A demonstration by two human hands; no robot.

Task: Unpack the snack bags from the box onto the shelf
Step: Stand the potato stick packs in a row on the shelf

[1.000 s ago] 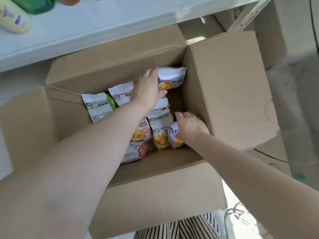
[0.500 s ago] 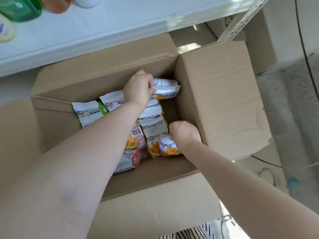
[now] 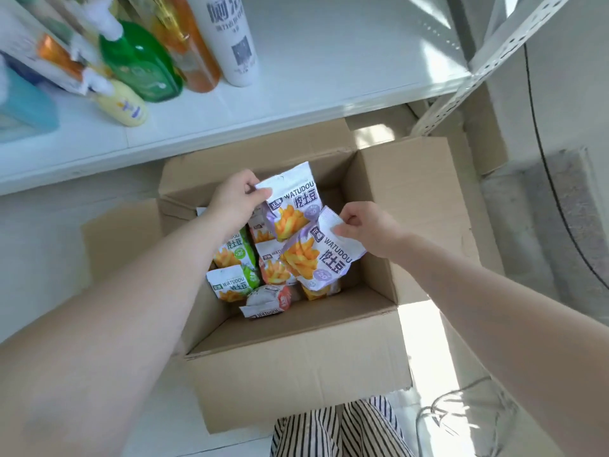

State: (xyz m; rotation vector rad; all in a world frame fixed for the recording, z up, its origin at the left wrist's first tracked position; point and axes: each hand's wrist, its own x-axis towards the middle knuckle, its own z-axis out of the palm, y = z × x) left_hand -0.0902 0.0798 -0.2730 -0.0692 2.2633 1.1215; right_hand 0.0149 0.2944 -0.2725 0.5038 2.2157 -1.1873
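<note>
Box (image 3: pixel 296 374) sits open on the floor just below the front edge of the white shelf (image 3: pixel 329 103), its four flaps folded outward; the right flap (image 3: pixel 428 219) stands up tall beside the right hand. Bottles crowd the shelf's left part: a green bottle (image 3: pixel 141 70), an orange one (image 3: pixel 194 51), a white one (image 3: pixel 230 37) and a small yellow one (image 3: pixel 122 107). The shelf's right part, up to the perforated metal post (image 3: pixel 487 61), lies bare. Inside the box, the right side of the bottom shows bare cardboard.

Both forearms reach forward over the box's near wall. The left hand (image 3: pixel 234 201) hangs above the far part of the box, its thumb and fingers pinching the top corner of a purple bag (image 3: pixel 296 206), which is lifted and tilted. The right hand (image 3: pixel 365 225) is near the right wall, its fingertips pinching the top edge of a second purple bag (image 3: pixel 319 255), which hangs down and leftward from it, overlapping the lower corner of the first.

Under the two lifted bags, more bags lie packed in the left and middle of the box: green bags (image 3: pixel 234 282), an orange bag (image 3: pixel 273 268), and a red bag (image 3: pixel 267 300) nearest the near wall. Striped trousers (image 3: pixel 339 430) show at the bottom edge.
</note>
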